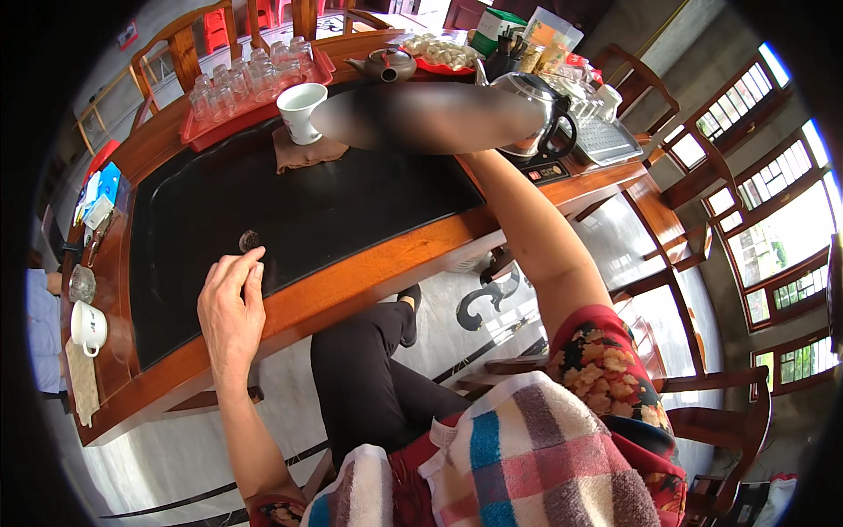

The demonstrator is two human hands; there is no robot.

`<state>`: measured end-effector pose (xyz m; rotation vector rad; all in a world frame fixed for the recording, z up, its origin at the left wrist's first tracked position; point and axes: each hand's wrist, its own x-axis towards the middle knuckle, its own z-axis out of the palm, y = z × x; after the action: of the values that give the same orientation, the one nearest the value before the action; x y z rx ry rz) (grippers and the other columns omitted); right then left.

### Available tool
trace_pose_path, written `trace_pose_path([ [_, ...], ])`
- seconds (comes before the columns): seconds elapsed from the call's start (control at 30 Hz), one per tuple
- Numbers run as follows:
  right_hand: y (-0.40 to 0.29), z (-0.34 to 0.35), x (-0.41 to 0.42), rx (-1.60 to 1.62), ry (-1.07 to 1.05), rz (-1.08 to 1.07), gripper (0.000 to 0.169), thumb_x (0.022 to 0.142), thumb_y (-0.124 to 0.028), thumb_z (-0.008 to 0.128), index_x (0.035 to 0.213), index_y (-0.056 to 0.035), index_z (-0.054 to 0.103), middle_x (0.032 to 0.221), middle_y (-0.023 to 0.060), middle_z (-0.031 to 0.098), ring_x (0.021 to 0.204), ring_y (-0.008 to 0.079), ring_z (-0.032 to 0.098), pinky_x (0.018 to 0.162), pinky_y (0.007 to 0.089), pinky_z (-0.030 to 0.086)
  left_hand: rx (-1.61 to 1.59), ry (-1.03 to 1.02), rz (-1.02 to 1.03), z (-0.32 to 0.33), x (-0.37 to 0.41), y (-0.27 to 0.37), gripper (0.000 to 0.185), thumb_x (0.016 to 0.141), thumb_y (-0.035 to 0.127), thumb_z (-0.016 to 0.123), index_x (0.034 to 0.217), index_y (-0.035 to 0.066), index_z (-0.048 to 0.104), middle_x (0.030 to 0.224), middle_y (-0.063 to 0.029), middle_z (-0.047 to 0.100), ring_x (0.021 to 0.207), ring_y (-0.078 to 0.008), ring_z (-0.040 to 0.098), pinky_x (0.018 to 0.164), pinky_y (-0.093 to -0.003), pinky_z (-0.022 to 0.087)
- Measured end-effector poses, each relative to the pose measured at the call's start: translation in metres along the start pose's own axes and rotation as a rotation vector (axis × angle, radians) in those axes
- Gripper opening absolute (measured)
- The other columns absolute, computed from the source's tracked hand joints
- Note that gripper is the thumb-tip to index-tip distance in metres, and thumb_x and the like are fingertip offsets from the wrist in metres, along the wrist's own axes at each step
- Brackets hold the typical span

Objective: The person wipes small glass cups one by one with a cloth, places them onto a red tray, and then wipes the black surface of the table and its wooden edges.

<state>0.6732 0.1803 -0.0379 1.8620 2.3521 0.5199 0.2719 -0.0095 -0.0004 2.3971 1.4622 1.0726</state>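
My left hand (235,306) rests at the near edge of a black tea tray (316,211) set into a wooden table (382,263). Its fingers are loosely bent, with nothing seen in them, and the fingertips are close to a small round drain (249,241). My right forearm (527,211) reaches across the table towards the back. A blurred patch covers my right hand, so its grip cannot be made out. Left of the blur, a white cup (303,113) stands on a folded brown cloth (305,153). Right of it is a steel kettle (539,95) with a black handle.
A red tray (197,135) holds several upturned glasses. Behind are a dark teapot (388,66), a red dish (435,66) of wrapped pieces and a green-and-white box (495,31). A white mug (89,326) and glass ashtray (82,284) stand left, near a seated person (43,329).
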Motion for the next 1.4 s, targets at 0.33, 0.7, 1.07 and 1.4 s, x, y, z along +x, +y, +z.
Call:
trace_pose_path([
  [0.33, -0.087, -0.082, -0.203, 0.37, 0.344, 0.221, 0.036, 0.09, -0.029, 0.054, 0.088, 0.0065, 0.061, 0.095, 0.021, 0.053, 0.095, 0.0362, 0.055, 0.081, 0.0405, 0.048, 0.093, 0.031, 0.046, 0.0, -0.003, -0.003, 0.019, 0.092, 0.014, 0.054, 0.104, 0.004, 0.066, 0.09, -0.0077, 0.062, 0.085, -0.0233, 0.059, 0.078, -0.0349, 0.048],
  [0.7, -0.137, -0.089, -0.228, 0.568, 0.48, -0.119, 0.028, 0.083, -0.019, 0.063, 0.095, 0.0065, 0.063, 0.119, 0.0216, 0.055, 0.123, 0.0391, 0.045, 0.105, 0.0449, 0.035, 0.104, -0.015, -0.01, -0.001, -0.002, 0.003, 0.02, 0.092, 0.012, 0.054, 0.107, 0.004, 0.066, 0.093, -0.0082, 0.062, 0.087, -0.0239, 0.059, 0.078, -0.0351, 0.047],
  [1.07, -0.078, -0.031, -0.266, 0.583, 0.887, 0.162, 0.009, 0.077, 0.002, 0.064, 0.082, 0.0082, 0.064, 0.111, 0.0251, 0.062, 0.11, 0.0378, 0.059, 0.096, 0.0423, 0.045, 0.143, -0.037, -0.041, 0.001, -0.006, 0.0, 0.02, 0.093, 0.013, 0.054, 0.109, 0.008, 0.066, 0.093, -0.0052, 0.061, 0.087, -0.0202, 0.061, 0.078, -0.0339, 0.049],
  [1.4, 0.094, 0.038, -0.286, 0.249, 0.969, 0.651, 0.019, 0.086, -0.015, 0.062, 0.085, 0.0034, 0.066, 0.103, 0.022, 0.066, 0.1, 0.0366, 0.062, 0.091, 0.0403, 0.047, 0.124, -0.037, -0.004, 0.003, -0.003, -0.006, 0.021, 0.093, 0.011, 0.054, 0.11, 0.006, 0.064, 0.094, -0.0067, 0.061, 0.087, -0.0222, 0.06, 0.079, -0.0345, 0.048],
])
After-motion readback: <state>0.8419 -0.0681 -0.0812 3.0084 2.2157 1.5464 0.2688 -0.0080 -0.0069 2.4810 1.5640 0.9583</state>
